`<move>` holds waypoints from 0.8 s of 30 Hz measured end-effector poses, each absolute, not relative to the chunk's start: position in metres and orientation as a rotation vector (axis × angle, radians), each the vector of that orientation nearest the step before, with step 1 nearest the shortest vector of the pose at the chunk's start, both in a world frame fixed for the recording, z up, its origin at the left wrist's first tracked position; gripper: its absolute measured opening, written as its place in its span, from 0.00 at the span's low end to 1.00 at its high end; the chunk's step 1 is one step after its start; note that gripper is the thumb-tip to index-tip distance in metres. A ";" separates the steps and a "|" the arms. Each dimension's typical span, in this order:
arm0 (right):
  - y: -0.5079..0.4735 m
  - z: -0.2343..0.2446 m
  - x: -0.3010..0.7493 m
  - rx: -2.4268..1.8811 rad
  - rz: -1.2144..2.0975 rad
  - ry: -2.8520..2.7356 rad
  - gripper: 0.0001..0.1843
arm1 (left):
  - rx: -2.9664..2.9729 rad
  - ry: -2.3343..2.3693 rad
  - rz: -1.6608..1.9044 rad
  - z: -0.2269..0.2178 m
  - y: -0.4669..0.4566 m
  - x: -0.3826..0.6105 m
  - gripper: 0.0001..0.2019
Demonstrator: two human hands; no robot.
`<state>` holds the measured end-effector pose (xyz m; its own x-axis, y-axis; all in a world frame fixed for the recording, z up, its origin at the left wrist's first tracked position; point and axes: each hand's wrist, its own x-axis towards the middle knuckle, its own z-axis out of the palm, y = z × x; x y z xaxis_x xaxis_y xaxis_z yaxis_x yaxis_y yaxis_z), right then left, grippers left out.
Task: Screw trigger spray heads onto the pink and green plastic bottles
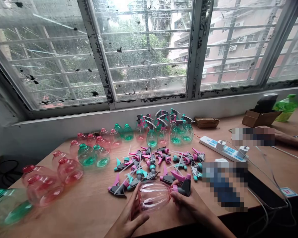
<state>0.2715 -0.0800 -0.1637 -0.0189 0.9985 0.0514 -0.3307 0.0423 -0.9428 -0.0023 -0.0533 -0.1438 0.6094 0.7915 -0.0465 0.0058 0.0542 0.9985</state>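
Bottle (155,195), clear pink, lies sideways between a person's two hands, held over the table (86,205) near its front edge. The left hand (127,215) is wrapped around the base end; the right hand (187,202) is clamped on a spray head (185,187) at the neck, though from here I cannot tell whether it is screwed tight. The long axis runs left to right, the neck pointing toward the right hand.

Little wood remains between bottle and front edge; the open room is leftward, a bare stretch reaching to uncapped pink and green bottles (69,170) ranked along the far left. Straight ahead, a loose heap of spray heads (151,162) crowds the way, almost touching. Behind it, bottles with heads fitted (163,132) stand upright below the window (149,53).

To the right, a power strip (223,149) and a black phone (260,187) take up the surface. Farther off, a second person's forearm (290,138) rests near a cardboard box (257,118) and a green drink bottle (288,107).
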 end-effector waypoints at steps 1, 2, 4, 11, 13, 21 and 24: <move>-0.080 -0.163 0.272 -0.911 1.338 -0.995 0.22 | 1.397 0.717 0.674 -0.143 -0.053 -0.002 0.52; -0.080 -0.163 0.272 -0.913 1.339 -0.988 0.22 | 1.395 0.703 0.668 -0.142 -0.053 -0.001 0.52; -0.081 -0.160 0.271 -0.915 1.341 -0.983 0.22 | 1.417 0.689 0.676 -0.139 -0.054 0.001 0.52; -0.081 -0.155 0.271 -0.910 1.332 -1.029 0.22 | 1.501 0.689 0.700 -0.144 -0.054 0.001 0.55; -0.080 -0.156 0.272 -0.917 1.333 -1.060 0.23 | 1.462 0.703 0.696 -0.146 -0.054 0.000 0.55; -0.083 -0.150 0.270 -0.931 1.311 -1.043 0.24 | 1.547 0.779 0.739 -0.137 -0.055 0.006 0.53; -0.082 -0.152 0.271 -0.931 1.320 -1.030 0.24 | 1.529 0.760 0.755 -0.137 -0.054 0.007 0.53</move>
